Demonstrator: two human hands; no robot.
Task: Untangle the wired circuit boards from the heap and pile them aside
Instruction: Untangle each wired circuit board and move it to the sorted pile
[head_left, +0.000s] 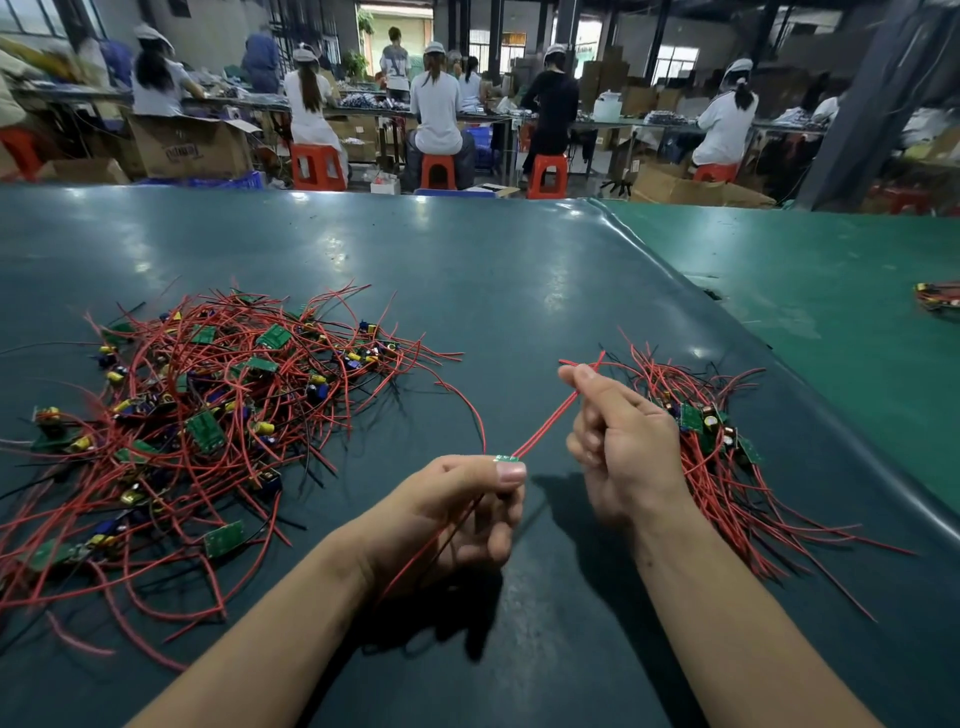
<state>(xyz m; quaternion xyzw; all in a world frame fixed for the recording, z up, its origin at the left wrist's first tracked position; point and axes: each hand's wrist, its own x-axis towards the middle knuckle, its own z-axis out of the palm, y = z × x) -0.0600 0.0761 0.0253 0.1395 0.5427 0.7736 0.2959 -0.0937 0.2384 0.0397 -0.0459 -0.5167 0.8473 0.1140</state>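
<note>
Left hand — thumb and fingers pinch a small green board above the table | right hand curls round that board's red wires just beyond it | tangled heap well left of the left hand | sorted pile — touching the right hand's far side

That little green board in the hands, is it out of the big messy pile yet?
Mostly out: the left hand pinches the board above the table, but one red wire trails towards the heap.
</note>
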